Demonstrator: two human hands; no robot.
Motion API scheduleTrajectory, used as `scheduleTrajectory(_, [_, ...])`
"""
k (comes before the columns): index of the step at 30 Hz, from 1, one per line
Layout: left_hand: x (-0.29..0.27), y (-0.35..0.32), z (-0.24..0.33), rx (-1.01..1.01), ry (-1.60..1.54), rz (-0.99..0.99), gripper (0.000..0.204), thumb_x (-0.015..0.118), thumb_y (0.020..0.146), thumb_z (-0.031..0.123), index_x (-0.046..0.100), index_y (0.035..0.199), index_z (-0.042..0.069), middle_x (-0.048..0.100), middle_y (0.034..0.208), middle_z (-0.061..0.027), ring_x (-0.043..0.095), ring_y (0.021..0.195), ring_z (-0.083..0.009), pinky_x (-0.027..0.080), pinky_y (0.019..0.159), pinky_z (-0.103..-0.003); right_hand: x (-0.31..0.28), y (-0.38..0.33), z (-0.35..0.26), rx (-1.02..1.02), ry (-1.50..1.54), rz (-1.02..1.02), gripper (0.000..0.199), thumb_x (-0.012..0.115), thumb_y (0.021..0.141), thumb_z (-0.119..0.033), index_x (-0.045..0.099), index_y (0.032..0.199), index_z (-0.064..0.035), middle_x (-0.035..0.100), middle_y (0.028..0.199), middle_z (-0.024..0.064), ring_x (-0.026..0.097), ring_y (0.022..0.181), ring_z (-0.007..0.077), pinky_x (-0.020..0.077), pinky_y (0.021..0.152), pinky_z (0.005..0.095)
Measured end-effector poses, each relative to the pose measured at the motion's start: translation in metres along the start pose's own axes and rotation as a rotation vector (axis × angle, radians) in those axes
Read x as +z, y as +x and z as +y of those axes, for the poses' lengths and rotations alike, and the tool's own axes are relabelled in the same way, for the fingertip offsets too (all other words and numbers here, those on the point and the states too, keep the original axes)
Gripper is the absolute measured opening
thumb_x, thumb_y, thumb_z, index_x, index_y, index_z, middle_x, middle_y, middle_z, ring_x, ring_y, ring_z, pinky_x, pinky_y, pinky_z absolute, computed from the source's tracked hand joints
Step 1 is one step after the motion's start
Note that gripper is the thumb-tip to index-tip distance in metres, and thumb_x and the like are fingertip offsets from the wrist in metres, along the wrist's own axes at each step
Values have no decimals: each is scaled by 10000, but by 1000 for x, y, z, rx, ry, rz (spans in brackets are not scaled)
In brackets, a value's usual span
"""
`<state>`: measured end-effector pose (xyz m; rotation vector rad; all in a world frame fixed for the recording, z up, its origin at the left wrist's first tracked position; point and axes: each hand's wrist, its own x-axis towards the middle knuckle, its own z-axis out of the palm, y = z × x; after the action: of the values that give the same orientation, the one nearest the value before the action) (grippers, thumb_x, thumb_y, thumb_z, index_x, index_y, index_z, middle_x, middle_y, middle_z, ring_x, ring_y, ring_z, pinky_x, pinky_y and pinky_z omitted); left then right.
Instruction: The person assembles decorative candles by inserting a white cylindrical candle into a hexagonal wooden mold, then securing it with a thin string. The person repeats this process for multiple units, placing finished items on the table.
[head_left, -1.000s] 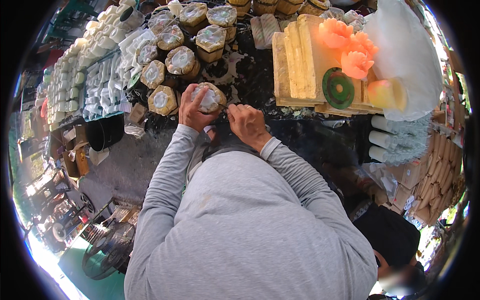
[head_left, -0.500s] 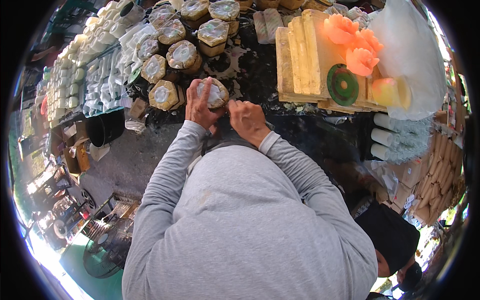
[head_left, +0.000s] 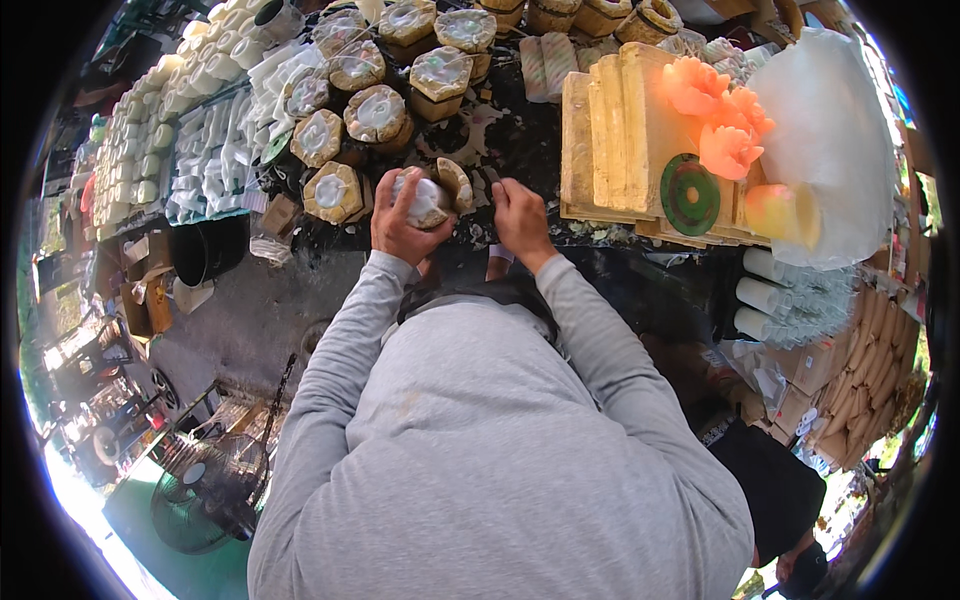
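At the near edge of the dark worktable, my left hand (head_left: pixel 402 222) is wrapped round a whitish block (head_left: pixel 428 203) from a many-sided tan mould. A tan mould piece (head_left: pixel 455 184) stands tilted away from its right side, with a gap between them. Just right of it, my right hand (head_left: pixel 522 222) is closed, thumb and fingers pressed together. A dark, thin shape lies by its fingertips; I cannot make out what it is. Left of my left hand sits a filled tan mould (head_left: pixel 333 193), and other filled moulds (head_left: pixel 376 113) stand behind.
Stacked yellowish slabs (head_left: pixel 610 130) stand at the right with orange flower-shaped pieces (head_left: pixel 728 145), a green disc (head_left: pixel 690 193) and a plastic bag (head_left: pixel 830 140). Rows of white cylinders (head_left: pixel 150 140) fill the far left. A black bucket (head_left: pixel 208 248) and a fan (head_left: pixel 195 500) are at the lower left.
My right hand has moved right, away from the mould. The mould has come apart: a tan piece now leans away from the whitish block in my left hand.
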<state>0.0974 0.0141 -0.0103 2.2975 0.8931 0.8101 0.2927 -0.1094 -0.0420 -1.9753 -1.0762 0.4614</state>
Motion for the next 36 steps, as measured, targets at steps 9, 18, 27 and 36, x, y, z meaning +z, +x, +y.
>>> scheduleTrajectory(9, [-14,-9,9,-137,-34,-40,968,983,641,275,572,1504,122,529,1454,-200,584,1310,-400,531,1077,-479,2,37,10,-84,404,-233,707,775,797,-173,579,1453,4,696,1325,241,685,1230,360,523,1078,424])
scheduleTrajectory(18, [-40,-44,9,-298,-163,163,943,959,658,261,552,1463,-13,593,1382,-217,618,1249,-378,521,1079,-445,23,33,11,800,1050,157,258,675,1040,-149,660,1268,-29,739,1162,110,749,1018,276,662,923,513])
scheduleTrajectory(27, [-45,-70,33,-453,-1009,261,1143,890,775,51,202,1687,21,511,1536,-224,584,1360,-313,481,1152,-450,22,-33,-56,1204,1483,-323,609,603,1071,-523,526,1467,-67,666,1295,152,678,1147,311,592,949,526])
scheduleTrajectory(36, [-37,-33,17,-809,-1019,-243,666,723,1027,353,485,1541,4,659,1247,-89,622,1088,-142,512,972,-298,25,-5,-61,627,1166,-310,627,525,1102,-545,470,1504,-67,641,1355,120,676,1148,215,571,1017,410])
